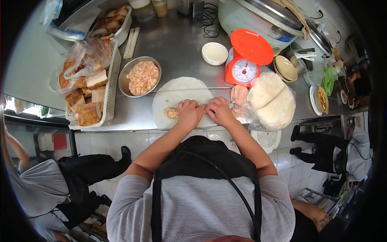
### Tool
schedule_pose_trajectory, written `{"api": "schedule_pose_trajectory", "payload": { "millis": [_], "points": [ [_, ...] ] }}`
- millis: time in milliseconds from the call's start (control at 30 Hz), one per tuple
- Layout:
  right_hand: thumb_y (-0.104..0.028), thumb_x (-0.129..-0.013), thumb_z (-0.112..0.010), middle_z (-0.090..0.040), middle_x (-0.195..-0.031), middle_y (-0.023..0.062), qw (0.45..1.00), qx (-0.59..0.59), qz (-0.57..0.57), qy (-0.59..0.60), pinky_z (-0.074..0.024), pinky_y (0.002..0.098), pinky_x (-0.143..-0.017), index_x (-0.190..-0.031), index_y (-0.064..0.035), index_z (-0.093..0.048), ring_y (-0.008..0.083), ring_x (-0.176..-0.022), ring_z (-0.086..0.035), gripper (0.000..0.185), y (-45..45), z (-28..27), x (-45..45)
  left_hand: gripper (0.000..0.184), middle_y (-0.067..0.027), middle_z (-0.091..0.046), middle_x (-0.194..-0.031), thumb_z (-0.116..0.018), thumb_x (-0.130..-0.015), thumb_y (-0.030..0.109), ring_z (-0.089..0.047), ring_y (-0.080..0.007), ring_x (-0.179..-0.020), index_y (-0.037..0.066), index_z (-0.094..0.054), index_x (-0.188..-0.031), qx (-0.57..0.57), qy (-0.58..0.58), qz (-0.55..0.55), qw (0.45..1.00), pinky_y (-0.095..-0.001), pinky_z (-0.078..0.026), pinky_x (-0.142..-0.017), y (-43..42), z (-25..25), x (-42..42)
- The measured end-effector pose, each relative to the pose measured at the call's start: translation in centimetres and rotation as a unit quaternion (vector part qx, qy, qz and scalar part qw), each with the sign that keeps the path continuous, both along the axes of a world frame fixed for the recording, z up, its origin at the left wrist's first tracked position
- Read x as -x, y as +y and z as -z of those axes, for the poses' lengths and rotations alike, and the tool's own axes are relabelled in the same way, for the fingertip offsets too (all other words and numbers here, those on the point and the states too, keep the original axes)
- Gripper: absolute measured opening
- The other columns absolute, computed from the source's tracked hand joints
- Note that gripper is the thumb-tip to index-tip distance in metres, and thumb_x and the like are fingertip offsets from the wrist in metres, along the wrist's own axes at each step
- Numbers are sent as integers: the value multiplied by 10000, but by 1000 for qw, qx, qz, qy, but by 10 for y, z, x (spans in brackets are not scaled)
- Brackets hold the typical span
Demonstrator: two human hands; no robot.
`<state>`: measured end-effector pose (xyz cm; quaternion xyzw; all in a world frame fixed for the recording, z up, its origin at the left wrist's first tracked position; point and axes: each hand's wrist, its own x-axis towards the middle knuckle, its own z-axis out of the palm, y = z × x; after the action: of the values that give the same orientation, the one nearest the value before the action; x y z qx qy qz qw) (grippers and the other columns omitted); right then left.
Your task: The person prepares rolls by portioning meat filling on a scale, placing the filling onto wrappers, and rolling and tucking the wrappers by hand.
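Note:
A round white wrapper sheet (181, 89) lies flat at the front edge of the steel counter. Both hands are over it, close together at its right part. My left hand (191, 113) has curled fingers on the filling, and a lump of pink filling (171, 113) shows just left of it. My right hand (219, 110) is also curled, its fingertips meeting those of my left. What the fingers pinch is hidden. A metal bowl (122, 82) of minced filling (142, 77) stands behind to the left. Pale pink meat pieces (239, 95) lie right of my right hand.
A white basket (113, 82) of browned pork pieces stands at the left. Toward the right are a red scale (252, 46), a white bowl (215, 53) and stacked wrappers (272, 101) in plastic. Other people stand at both sides.

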<state>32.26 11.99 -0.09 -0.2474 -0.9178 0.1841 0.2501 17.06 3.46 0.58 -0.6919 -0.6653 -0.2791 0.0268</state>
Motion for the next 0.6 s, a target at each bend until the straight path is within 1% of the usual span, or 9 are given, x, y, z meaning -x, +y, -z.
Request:
{"api": "schedule_pose_trajectory", "payload": {
  "millis": [100,200,300,400,500,600],
  "points": [
    [-219,-635,-689,-531,-858,21,998,14,42,35,-342,379,-777,-779,-144,-631,238,-919,-475,173,-7,-13,3,220,43,-519,-794,-673,-665,229,-474,-175,-839,210,-675,-885,-6,-8,4,1000,-383,-306,-729,-1,2,1],
    [-219,-636,-685,-536,-877,28,999,-12,31,-25,-344,382,-790,-844,-130,-625,246,-930,-472,234,-6,-5,3,243,42,-526,-804,-685,-645,219,-474,-177,-847,208,-674,-888,2,-5,9,1000,-383,-304,-732,-1,3,3],
    [-217,-638,-689,-540,-902,35,999,-8,28,-41,-343,388,-793,-885,-134,-618,252,-930,-471,270,-4,-3,2,263,41,-530,-810,-695,-631,221,-473,-179,-853,202,-673,-892,4,-2,8,1000,-385,-301,-738,-2,2,3],
    [-209,-644,-690,-548,-892,33,1000,10,14,1,-347,384,-786,-822,-133,-616,253,-922,-476,207,-4,-14,-1,270,40,-533,-815,-701,-624,235,-475,-178,-857,197,-673,-891,24,-2,5,1000,-384,-298,-740,-4,-6,1],
    [-203,-648,-689,-551,-887,35,996,82,7,24,-350,377,-782,-797,-133,-604,253,-922,-480,185,2,-14,-9,270,37,-537,-817,-705,-619,250,-480,-176,-854,195,-675,-883,27,-12,5,1000,-382,-297,-737,-3,-18,-2],
    [-199,-659,-682,-551,-899,44,999,44,4,-11,-353,373,-785,-804,-127,-592,253,-931,-480,185,3,-3,-13,261,37,-540,-800,-705,-620,257,-487,-172,-843,199,-677,-873,58,-6,20,998,-379,-297,-735,4,-6,-2]
  ]
}}
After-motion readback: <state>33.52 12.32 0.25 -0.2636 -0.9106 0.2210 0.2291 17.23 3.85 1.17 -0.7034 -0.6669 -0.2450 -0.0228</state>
